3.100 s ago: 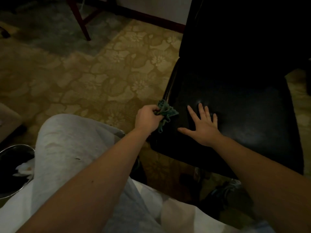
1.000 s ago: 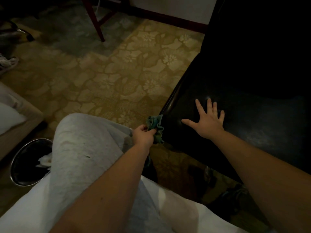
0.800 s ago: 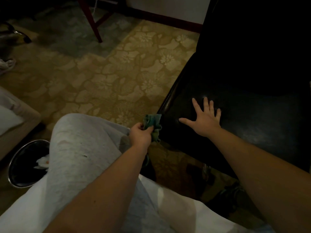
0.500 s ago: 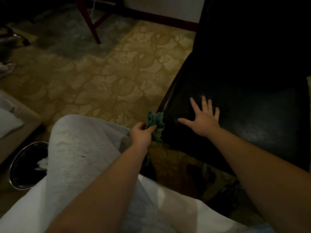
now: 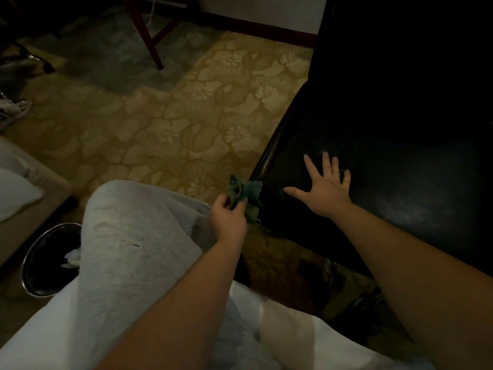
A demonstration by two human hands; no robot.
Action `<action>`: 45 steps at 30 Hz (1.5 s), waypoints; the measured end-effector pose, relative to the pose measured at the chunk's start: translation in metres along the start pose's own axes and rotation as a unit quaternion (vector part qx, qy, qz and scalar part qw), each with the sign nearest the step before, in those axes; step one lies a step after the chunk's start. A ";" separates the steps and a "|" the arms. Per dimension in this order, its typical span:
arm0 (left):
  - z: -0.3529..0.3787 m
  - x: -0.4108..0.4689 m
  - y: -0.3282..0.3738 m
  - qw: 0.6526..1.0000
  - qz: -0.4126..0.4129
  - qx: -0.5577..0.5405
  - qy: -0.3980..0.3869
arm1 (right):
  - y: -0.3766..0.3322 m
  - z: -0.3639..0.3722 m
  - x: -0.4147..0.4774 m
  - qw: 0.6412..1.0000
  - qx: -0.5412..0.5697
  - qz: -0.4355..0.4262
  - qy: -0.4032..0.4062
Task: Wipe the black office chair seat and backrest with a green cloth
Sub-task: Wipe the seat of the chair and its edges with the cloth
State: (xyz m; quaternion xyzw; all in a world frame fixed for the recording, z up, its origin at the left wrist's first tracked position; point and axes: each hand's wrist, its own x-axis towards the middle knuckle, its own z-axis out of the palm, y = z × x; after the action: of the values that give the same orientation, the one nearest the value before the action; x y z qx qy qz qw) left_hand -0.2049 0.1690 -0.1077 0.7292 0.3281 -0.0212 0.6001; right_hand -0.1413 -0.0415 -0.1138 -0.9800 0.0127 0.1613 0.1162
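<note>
- Green cloth (image 5: 246,194): crumpled into a bunch, pinched between thumb and curled fingers (image 5: 241,207) of left hand (image 5: 228,218). Pressed against the near left corner of the seat edge, upper folds standing above the hand, lower folds hanging beside the seat's side.
- Left hand: knuckles toward camera, forearm reaching in from the lower centre beside the raised knee.
- Right hand (image 5: 324,192): laid flat, palm down, on black chair seat (image 5: 400,188). Fingers straight and spread, thumb pointing toward the cloth, nothing held. Just beside the cloth, not touching it.
- Black chair seat: glossy, leather-like, faint sheen near the fingertips, filling the right of the view.
- Backrest (image 5: 400,62): black, rising behind the seat, mostly lost in shadow.
- Floral carpet (image 5: 186,124): yellow-tan, under and left of the chair.
- Grey trouser leg (image 5: 128,236): knee raised, left of the left hand.
- Round metal waste bin (image 5: 26,259): lower left, dark inside, white crumpled paper in it, partly hidden by the knee.
- Red-brown wooden furniture leg (image 5: 149,41): top left, standing on the carpet, well apart from the chair.
</note>
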 end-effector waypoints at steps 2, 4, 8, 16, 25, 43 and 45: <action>0.000 0.000 0.005 0.999 0.017 0.032 -0.022 | 0.001 -0.001 0.000 1.000 0.002 -0.001 -0.001; -0.001 0.004 0.001 0.998 -0.031 0.035 -0.032 | 0.001 -0.002 -0.001 1.000 0.004 -0.003 0.000; -0.003 0.011 -0.006 0.991 -0.132 -0.008 -0.036 | 0.001 0.001 0.000 1.000 -0.005 0.002 0.004; -0.011 0.012 -0.013 0.983 -0.184 -0.006 -0.019 | 0.001 0.000 0.000 1.000 -0.007 0.004 -0.005; -0.012 -0.004 0.032 0.999 0.050 -0.011 0.002 | 0.007 -0.009 -0.007 1.000 -0.003 -0.016 -0.026; -0.002 -0.016 0.063 0.969 0.115 0.072 -0.206 | 0.040 -0.026 -0.040 0.996 0.062 -0.040 -0.057; 0.001 -0.016 0.071 0.966 0.115 0.069 -0.219 | 0.045 -0.029 -0.046 0.992 0.093 -0.040 -0.068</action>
State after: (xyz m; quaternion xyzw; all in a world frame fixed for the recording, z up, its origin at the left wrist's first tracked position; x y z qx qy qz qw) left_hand -0.1807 0.1561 -0.0401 0.7795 0.1003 -0.1335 0.6038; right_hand -0.1787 -0.0927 -0.0826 -0.9513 -0.0200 0.2211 0.2140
